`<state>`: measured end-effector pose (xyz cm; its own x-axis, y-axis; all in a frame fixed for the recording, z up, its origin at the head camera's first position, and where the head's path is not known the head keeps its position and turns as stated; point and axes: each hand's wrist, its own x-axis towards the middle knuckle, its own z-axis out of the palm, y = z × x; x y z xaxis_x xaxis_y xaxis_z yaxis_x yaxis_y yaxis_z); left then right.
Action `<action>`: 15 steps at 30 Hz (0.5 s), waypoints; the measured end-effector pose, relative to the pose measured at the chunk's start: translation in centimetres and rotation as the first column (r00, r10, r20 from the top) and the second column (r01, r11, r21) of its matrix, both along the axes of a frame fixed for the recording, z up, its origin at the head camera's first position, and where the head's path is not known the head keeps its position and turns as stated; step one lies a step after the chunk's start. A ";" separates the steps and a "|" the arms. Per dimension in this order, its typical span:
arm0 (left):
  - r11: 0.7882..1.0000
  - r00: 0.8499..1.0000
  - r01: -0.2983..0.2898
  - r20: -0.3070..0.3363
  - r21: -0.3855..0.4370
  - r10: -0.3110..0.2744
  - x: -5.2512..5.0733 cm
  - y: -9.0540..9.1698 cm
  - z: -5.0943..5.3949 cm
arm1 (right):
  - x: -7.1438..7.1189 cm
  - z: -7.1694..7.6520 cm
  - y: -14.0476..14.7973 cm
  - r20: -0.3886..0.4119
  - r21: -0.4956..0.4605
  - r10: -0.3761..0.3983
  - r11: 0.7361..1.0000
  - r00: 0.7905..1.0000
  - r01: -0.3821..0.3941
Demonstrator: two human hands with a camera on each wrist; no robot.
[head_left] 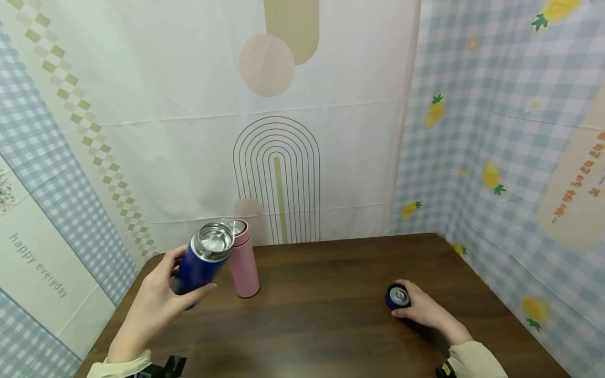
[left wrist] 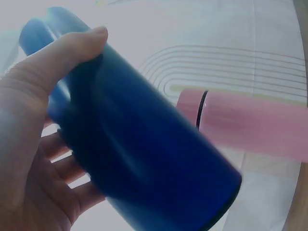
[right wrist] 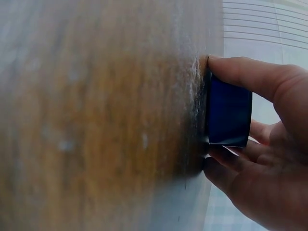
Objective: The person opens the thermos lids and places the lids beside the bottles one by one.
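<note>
My left hand grips a dark blue thermos bottle, tilted and raised over the left side of the table. Its silver mouth is uncovered and faces up. In the left wrist view, the thumb lies across the blue body and the other fingers are partly hidden behind it. Far to the right, my right hand pinches a round blue bottle lid by its sides, its grey middle facing up. The right wrist view has the lid at the tabletop, thumb and fingers on opposite sides.
A pink thermos bottle with a silver-topped lid stands upright just behind and right of the blue one. The brown wooden table has rounded back corners. Patterned cloths hang behind it and along both sides.
</note>
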<state>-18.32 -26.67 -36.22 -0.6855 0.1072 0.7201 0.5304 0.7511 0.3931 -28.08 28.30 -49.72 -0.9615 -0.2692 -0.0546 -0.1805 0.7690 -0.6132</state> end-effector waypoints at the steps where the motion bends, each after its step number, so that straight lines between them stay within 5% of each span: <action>1: 1.000 1.000 -0.008 -0.001 0.016 0.008 0.0 -0.2 -0.1 | 0.0 0.0 0.0 -0.001 0.001 -0.002 1.000 1.000 0.002; 8: 0.983 0.993 -0.070 0.102 0.168 0.053 -0.9 -1.4 -1.1 | 0.0 -0.1 0.1 -0.008 -0.005 -0.008 1.000 1.000 0.008; 15: 0.948 0.966 -0.200 0.214 0.248 0.148 -1.8 -2.8 -2.6 | -0.1 -0.4 0.2 -0.004 -0.014 -0.006 1.000 1.000 0.006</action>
<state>-20.09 -29.47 -38.81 -0.8030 -0.2033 0.5602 0.2963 0.6794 0.6713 -28.15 28.51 -50.15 -0.9633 -0.2642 -0.0468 -0.1786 0.7612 -0.6234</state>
